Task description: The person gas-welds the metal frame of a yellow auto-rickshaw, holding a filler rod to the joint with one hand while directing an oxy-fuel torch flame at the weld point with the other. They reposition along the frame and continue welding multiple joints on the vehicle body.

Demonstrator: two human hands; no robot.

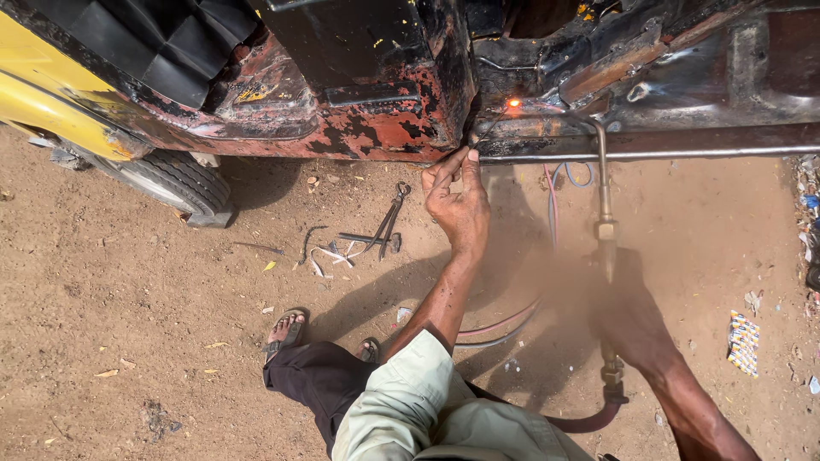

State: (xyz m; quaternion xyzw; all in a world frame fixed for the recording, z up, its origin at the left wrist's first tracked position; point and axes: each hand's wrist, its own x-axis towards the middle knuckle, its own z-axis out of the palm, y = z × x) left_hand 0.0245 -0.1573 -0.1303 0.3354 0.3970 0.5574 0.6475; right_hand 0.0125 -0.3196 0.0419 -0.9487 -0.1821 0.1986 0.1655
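Head view, looking down: rusted vehicle body (376,128), black and red with flaking paint, spans the far edge; yellow panel (43,94) and tyre (175,181) at far left. Sandy ground (128,282) fills the rest. Person crouches, dark trouser leg (320,376) and sandalled foot (286,329) near centre, pale sleeve (410,401) below. Right hand (628,320) wrapped fully around the handle of a gas torch (605,222); the long neck runs far and curves left so the tip meets the lower sill, where a glowing orange spot (513,103) shows. Left hand (457,201) pinches a thin filler rod (478,137) between thumb and fingers, narrow grip, held just beside the glow, apparently to feed the heated seam. Horizontal metal bar (683,154) runs right along the sill. Red and blue hoses (512,320) trail from the torch across the ground, kept behind the work. Pliers (389,218) and small metal scraps (329,252) lie left of the left hand, within reach. Striped wrapper (743,341) at right.
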